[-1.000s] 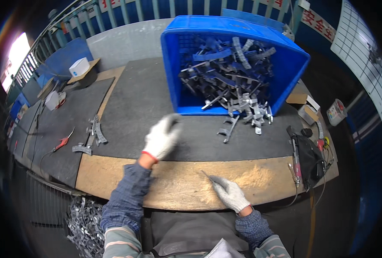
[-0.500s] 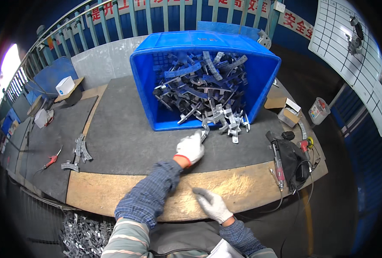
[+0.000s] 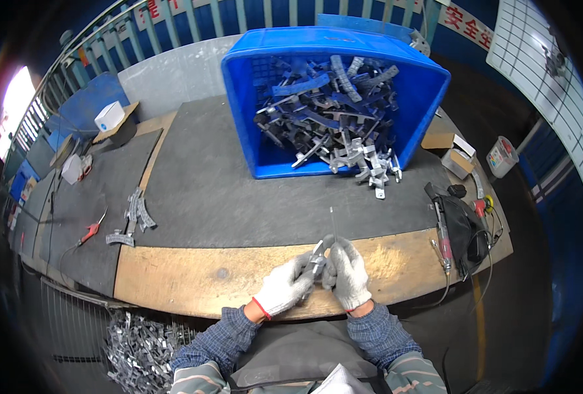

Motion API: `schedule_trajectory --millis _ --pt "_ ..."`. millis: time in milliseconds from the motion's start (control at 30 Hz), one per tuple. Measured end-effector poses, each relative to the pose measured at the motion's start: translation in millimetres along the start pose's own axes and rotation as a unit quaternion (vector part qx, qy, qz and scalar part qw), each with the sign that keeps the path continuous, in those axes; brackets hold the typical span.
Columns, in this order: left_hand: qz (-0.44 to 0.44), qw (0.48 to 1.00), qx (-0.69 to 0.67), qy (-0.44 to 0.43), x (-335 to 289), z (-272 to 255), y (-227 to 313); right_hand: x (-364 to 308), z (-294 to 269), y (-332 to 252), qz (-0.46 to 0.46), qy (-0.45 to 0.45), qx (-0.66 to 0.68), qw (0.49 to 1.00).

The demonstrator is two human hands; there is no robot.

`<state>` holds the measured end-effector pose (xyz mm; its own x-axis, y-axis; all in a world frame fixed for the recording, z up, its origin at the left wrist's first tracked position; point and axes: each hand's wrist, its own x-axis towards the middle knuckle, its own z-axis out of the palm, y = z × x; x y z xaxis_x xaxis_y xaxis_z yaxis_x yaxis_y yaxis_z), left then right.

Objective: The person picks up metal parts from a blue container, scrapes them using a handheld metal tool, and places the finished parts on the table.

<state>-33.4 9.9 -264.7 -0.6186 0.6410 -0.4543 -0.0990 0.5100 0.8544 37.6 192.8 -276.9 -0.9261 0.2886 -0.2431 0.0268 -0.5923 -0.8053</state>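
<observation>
At the wooden bench edge (image 3: 186,272), six o'clock from the blue plastic crate (image 3: 337,41), brace the silver metal bracket (image 3: 317,257) firmly in the curled fingers of the left hand (image 3: 285,284) — and steady the slim rod (image 3: 332,215), gripped in the right hand (image 3: 348,272), pointing towards twelve.

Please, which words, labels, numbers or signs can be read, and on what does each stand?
White wall signs: large red characters, not copied here.
Blue crate: small marking on top, too blurred.
White bucket: label, too small.
White box: blue mark, too small.
Gridded board: any writing too blurred.
</observation>
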Motion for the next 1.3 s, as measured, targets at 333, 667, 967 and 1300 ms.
schedule_trajectory --millis 333,667,967,1300 --pt "0.115 0.986 0.054 0.112 -20.2 -21.0 -17.4 -27.7 31.8 -25.9 -0.356 -0.135 -0.48 0.791" --pt "0.102 0.973 -0.163 0.127 -32.6 -13.7 -3.7 -43.2 28.4 -40.3 -0.272 -0.131 -0.614 0.729" --pt "0.344 0.88 0.223 0.242 -24.3 -10.5 -17.8 -40.3 10.8 -33.8 -0.312 -0.18 -0.51 0.781" --pt "0.143 0.844 -0.446 0.261 -8.7 -25.3 -17.5 -52.8 14.5 -41.7 -0.283 -0.152 -0.696 0.642"
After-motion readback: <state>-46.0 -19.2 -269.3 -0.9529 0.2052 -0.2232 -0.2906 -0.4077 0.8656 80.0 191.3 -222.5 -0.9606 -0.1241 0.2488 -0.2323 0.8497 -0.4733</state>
